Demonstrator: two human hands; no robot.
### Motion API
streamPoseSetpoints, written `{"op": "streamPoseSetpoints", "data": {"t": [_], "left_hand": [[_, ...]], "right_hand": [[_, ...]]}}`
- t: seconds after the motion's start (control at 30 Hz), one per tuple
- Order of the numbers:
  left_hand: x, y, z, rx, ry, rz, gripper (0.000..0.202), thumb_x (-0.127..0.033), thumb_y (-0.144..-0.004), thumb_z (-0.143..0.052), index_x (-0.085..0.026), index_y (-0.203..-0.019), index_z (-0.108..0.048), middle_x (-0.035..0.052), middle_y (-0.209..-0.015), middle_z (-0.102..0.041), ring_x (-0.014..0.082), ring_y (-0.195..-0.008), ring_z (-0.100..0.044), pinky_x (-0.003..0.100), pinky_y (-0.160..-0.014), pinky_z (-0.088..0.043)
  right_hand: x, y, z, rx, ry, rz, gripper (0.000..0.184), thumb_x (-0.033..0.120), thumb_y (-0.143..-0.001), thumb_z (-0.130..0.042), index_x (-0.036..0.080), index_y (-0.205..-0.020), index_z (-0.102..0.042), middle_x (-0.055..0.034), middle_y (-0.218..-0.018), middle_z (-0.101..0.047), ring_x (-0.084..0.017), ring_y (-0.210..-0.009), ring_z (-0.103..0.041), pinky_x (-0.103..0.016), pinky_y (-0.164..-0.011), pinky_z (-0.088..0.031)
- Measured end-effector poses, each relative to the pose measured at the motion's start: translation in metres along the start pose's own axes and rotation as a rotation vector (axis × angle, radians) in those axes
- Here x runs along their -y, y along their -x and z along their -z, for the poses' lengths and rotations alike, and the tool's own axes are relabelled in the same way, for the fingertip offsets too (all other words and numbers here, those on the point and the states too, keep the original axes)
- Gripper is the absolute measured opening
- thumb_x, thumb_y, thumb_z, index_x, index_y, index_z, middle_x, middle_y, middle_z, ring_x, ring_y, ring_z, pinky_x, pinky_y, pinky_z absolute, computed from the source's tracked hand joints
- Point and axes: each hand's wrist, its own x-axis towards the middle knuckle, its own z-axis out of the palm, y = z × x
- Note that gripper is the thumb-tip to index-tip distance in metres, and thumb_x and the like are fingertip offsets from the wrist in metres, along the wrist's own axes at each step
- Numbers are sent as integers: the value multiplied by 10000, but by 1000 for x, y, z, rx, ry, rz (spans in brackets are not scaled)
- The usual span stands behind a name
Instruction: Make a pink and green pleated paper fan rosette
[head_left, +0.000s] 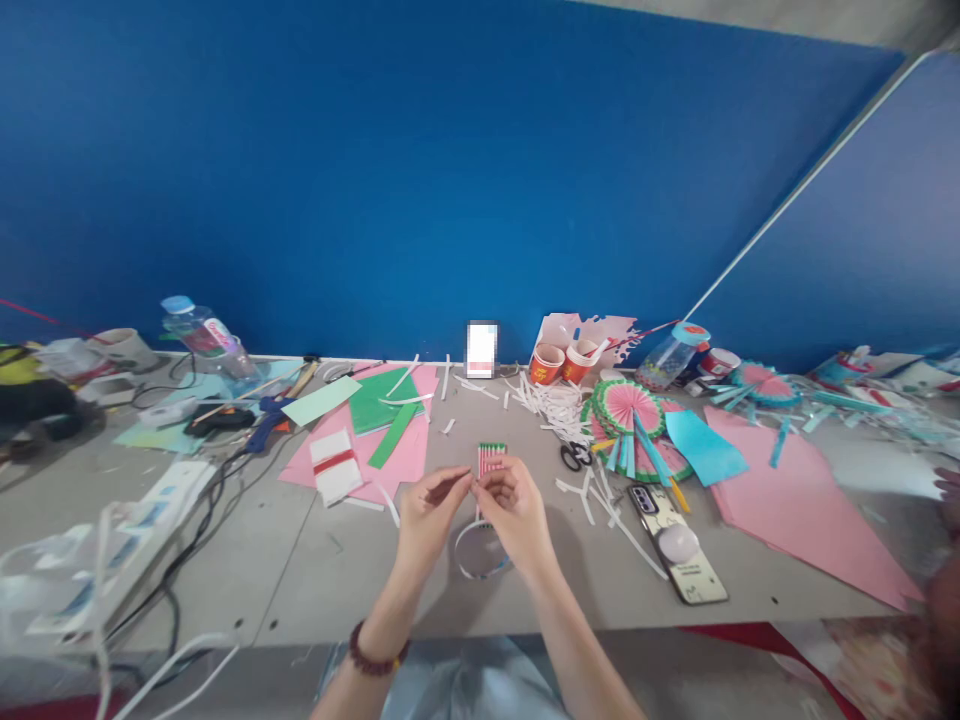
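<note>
**Two hands, one pleated strip of pink paper**

Both of the person's hands meet over the middle of the worktop, a little in from its near edge. The left hand (429, 512) and the right hand (516, 512) each have thumb and forefinger pressed together on the lower end of a small pleated pink paper (491, 458). It stands upright above the fingertips, with a green band along its top. The other fingers curl loosely, and a beaded bracelet (375, 655) sits on the left wrist.

Right under the hands a clear tape ring (480, 565) lies flat on the grey worktop (315, 580). To the right of it, near the front edge, a phone (679, 545) lies face down, with white paper strips (600, 495) scattered between it and the hands. Black scissors (576, 456) lie just beyond those strips, beside a folded watermelon fan (626, 405). Two orange paper cups (559, 362) stand against the back edge.

Left of the hands, pink sheets (397, 455) carry green paper (382, 405). A water bottle (206, 335) lies toward the far left corner, and a white power strip (161, 500) sits along the left side with cables trailing to the front edge.
</note>
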Motion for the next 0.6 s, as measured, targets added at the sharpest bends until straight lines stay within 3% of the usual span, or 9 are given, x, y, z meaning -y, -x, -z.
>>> {"op": "streamPoseSetpoints", "data": {"t": [0.3, 0.6], "left_hand": [[1, -7, 4, 22, -146, -184, 173, -291, -744, -645, -183, -850, -729, 73, -870, -701, 180, -795, -652, 269, -704, -538], [-7, -12, 6, 14, -133, -148, 196, -314, -727, -654, -186, -859, -722, 76, -899, -704, 188, -822, -657, 283, -746, -535]], "right_hand": [[1, 1, -1, -2, 141, 31, 301, 216, -717, -613, 206, -997, -503, 20, -718, -573, -102, -576, -531, -210, -524, -433], [-3, 0, 0, 28, 115, -33, 207, 285, -743, -615, 187, -907, -537, 18, -658, -594, -102, -551, -511, -211, -519, -393]]}}
